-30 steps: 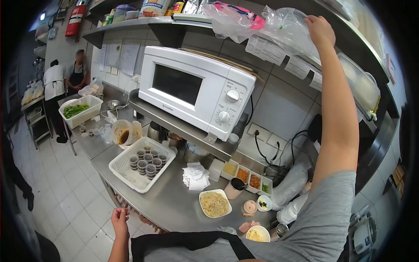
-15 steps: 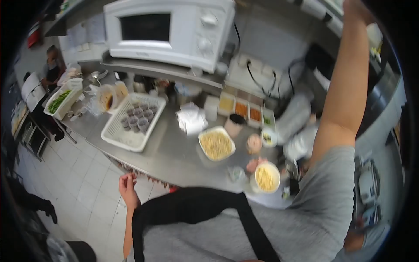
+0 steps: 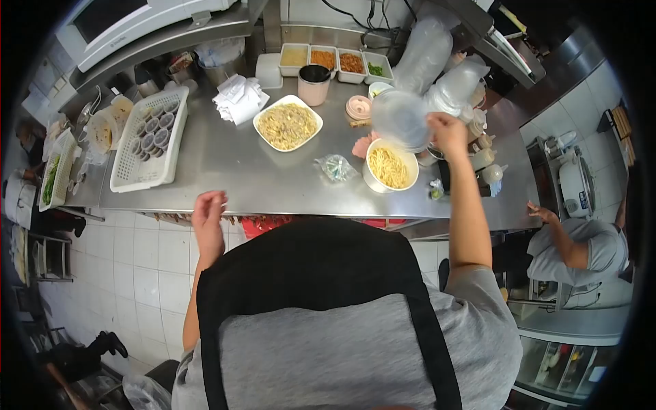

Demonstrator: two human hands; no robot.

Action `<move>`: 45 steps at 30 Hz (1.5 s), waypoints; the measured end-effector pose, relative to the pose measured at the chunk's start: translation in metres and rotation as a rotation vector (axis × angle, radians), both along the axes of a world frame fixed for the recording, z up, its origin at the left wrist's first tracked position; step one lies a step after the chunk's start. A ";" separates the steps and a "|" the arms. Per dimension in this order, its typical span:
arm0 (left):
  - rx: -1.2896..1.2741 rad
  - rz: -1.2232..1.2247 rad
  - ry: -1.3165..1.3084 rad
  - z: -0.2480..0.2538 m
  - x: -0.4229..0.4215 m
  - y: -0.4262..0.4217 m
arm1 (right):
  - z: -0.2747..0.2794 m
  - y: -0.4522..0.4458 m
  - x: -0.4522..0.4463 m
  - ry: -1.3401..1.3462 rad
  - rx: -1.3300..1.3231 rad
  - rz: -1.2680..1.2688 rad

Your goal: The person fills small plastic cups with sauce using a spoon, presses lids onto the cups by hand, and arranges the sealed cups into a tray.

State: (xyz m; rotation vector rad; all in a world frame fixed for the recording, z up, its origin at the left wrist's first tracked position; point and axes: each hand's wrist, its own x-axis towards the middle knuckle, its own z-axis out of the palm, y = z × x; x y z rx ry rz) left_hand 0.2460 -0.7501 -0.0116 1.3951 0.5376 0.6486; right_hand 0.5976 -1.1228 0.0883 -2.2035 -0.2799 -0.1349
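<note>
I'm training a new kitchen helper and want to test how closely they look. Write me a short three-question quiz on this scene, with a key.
1. What does the camera wearer's right hand hold?
2. True or false, of the camera wearer's left hand: it grips the white basket.
3. How many rectangular food containers stand in the row at the back of the steel counter?

Key
1. A clear round plastic lid.
2. False; no held thing shows in it.
3. Four.
</note>
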 end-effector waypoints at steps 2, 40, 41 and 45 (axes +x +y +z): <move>-0.072 -0.161 0.057 0.004 0.018 -0.027 | -0.043 0.007 0.015 0.010 -0.165 -0.066; -0.430 -0.281 0.142 -0.025 0.106 -0.164 | -0.078 -0.021 0.002 -0.015 -0.331 0.102; -0.425 -0.288 0.137 -0.024 0.105 -0.165 | -0.076 -0.025 -0.001 -0.023 -0.345 0.070; -0.433 -0.322 0.103 -0.022 0.104 -0.168 | -0.074 -0.041 -0.013 -0.095 -0.403 -0.027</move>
